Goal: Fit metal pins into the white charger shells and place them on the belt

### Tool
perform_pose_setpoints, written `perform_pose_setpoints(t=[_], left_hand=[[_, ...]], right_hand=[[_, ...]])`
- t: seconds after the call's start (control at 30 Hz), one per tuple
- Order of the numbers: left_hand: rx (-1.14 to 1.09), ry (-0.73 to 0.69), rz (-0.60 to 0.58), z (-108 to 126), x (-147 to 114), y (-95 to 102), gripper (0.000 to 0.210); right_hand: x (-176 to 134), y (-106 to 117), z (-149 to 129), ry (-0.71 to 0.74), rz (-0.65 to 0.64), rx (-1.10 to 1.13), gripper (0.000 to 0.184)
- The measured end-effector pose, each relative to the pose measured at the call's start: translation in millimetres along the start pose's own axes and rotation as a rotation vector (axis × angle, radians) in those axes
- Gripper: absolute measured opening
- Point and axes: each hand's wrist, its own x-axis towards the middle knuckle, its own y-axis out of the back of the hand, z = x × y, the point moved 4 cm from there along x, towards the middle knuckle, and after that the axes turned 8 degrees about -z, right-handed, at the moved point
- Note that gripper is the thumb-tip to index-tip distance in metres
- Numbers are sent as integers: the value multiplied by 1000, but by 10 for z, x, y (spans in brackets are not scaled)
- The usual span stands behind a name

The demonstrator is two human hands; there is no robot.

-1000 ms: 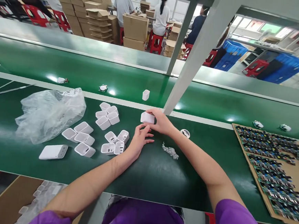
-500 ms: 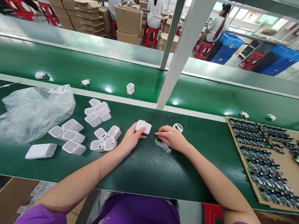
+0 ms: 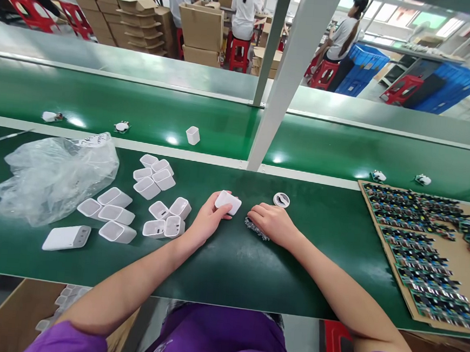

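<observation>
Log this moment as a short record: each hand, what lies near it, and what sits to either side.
left hand: holds a white housing
right hand: fingers at a pile of small pieces; whether it grips one is hidden
beyond right hand: round white item
left side: grouped open housings, clear plastic bag
right side: circuit boards on cardboard

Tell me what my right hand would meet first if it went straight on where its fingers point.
Likely the white case in your left hand, past the small clear pieces by your right hand, though depth is unclear.
</observation>
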Motion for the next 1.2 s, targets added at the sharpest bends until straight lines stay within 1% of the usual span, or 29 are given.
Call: perform_pose_setpoints(t=[0.07,0.17,0.27,0.37,0.47,0.53,0.57,0.67,0.77,0.87,0.97,1.1,1.2], left_hand=[[5,-36,-32,26,-20,-12,37],[81,-90,-113,67,-75,-41,32],[120,-91,-197,68,-149,-84,32],[21,-58,-210,35,-196,-116,32],[-162,-22,-161,5,-194,-123,30],[-284,1,-155,-8,-179,-128,31],[-335,16,-169,-13,-173,-134,32],[-398,57,-249,-16,-169,-156,37],[-301,65,-341,-3,-179,-183,42],[-169,88,-415,-11,-195,-208,41],[-81,76,-443,-27,-208,-211,43],[4,-24,-459,-18,-231,-213,56],[19,-78,-473,11,-250,-223,58]], right_hand=[[-11,58,6,-25,59,109,28],[-57,239,-14,-85,242,406,22],[-134,395,-84,-175,401,694,15],[-198,422,-179,-245,453,904,11],[-225,369,-247,-256,462,1062,9],[-220,345,-286,-220,457,1094,8],[-216,342,-303,-197,454,1093,7],[-227,363,-327,-162,483,1066,7],[-271,398,-314,-177,540,1050,8],[-303,408,-304,-204,558,1041,8],[-307,380,-308,-240,560,1072,8],[-284,311,-330,-255,525,1153,6],[-279,276,-314,-293,507,1192,7]])
